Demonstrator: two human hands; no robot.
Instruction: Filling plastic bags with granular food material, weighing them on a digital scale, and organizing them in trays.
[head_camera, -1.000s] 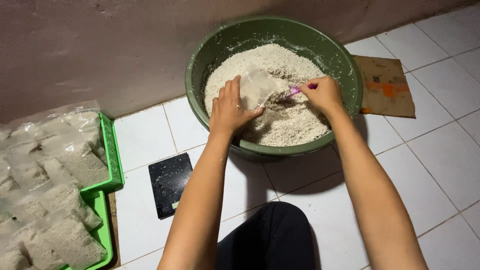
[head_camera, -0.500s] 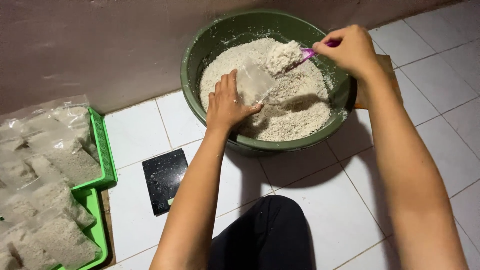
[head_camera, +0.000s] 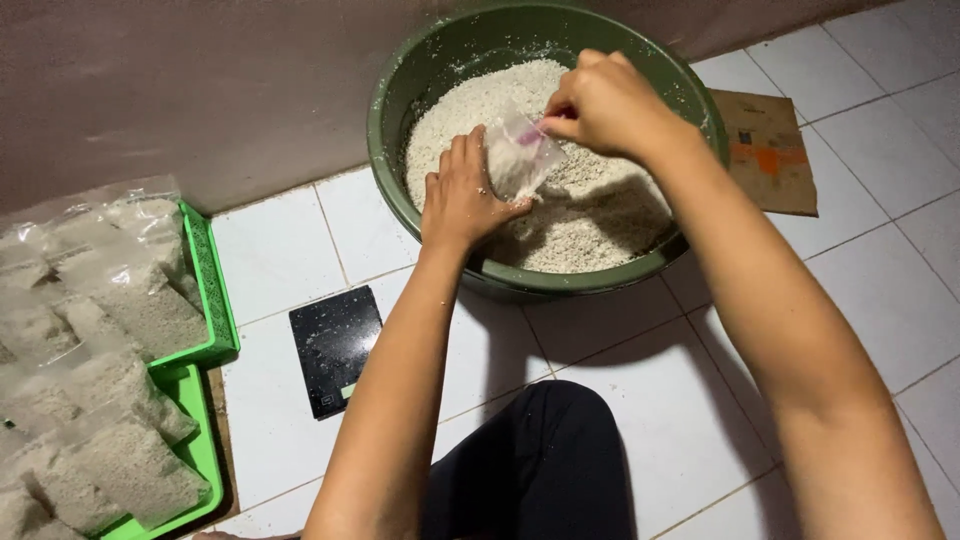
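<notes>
A big green basin (head_camera: 400, 190) of pale grainy mix (head_camera: 600, 215) sits on the white tiled floor (head_camera: 880, 290) at upper centre, with green trays (head_camera: 205, 290) of filled bags (head_camera: 110, 400) at far left and a flat black scale (head_camera: 335, 350) between. Over the mix, the left hand (head_camera: 462, 195) grips a small clear bag (head_camera: 520, 155) (mouth held up). The right hand (head_camera: 605, 105) has fingers closed on a pink scoop (head_camera: 530, 135) at its opening.
</notes>
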